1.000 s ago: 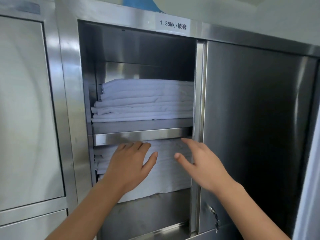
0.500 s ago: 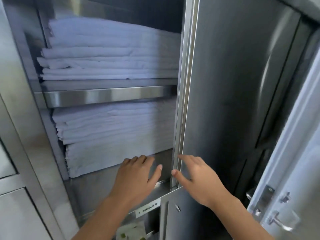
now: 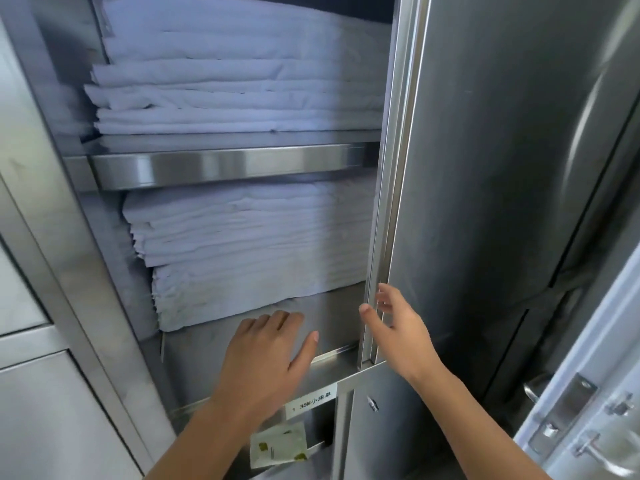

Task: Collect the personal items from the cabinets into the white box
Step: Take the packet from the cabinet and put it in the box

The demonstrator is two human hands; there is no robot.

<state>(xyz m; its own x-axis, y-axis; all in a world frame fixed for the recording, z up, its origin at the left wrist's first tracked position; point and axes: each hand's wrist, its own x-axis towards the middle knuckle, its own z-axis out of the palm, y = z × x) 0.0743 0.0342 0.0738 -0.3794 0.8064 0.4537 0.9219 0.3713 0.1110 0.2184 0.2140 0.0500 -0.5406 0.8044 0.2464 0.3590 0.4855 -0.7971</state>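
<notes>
Packet point(image 3: 278, 449) long axis approx left-right, right end tilted up; L hand point(image 3: 266, 358) & R hand point(image 3: 398, 329) empty, fingers straight.

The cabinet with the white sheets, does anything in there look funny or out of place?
Yes, one thing. A small pale packet with green marks sits tilted just below the label, unlike the folded white linens stacked neatly above. It seems not to belong with them.
</notes>
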